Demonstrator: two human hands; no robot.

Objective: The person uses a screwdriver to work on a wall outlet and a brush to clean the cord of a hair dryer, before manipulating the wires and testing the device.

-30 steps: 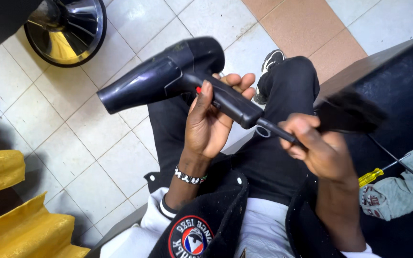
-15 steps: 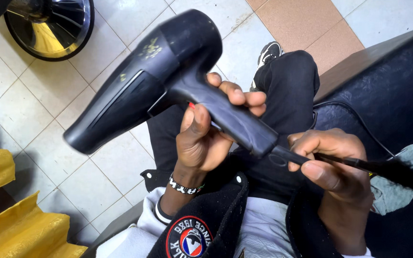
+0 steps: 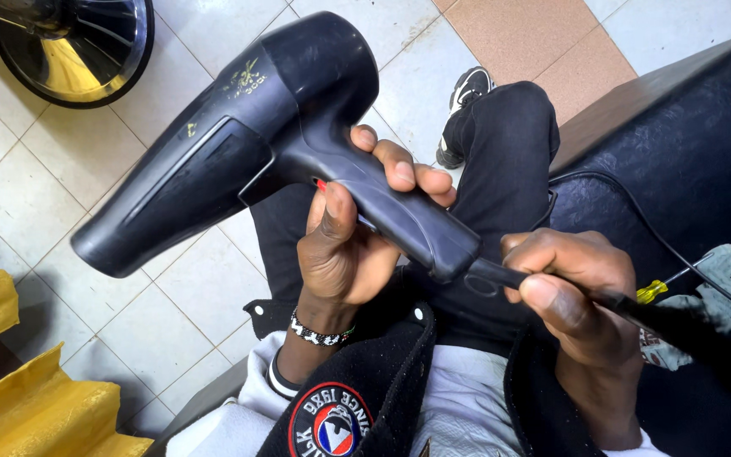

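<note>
A person seated on a dark seat [image 3: 704, 144] looks down at their own lap above a pale tiled floor [image 3: 61, 169]. The left hand [image 3: 349, 245] is wrapped around the handle of a black hair dryer [image 3: 239, 144], thumb pressed on its side, with the nozzle pointing toward the lower left. The right hand [image 3: 577, 288] pinches the dryer's black cord [image 3: 662, 317] just below the base of the handle. On the seat beside the right hand lie a yellow-handled screwdriver [image 3: 653, 290] and a grey cloth [image 3: 704, 296], touching each other.
</note>
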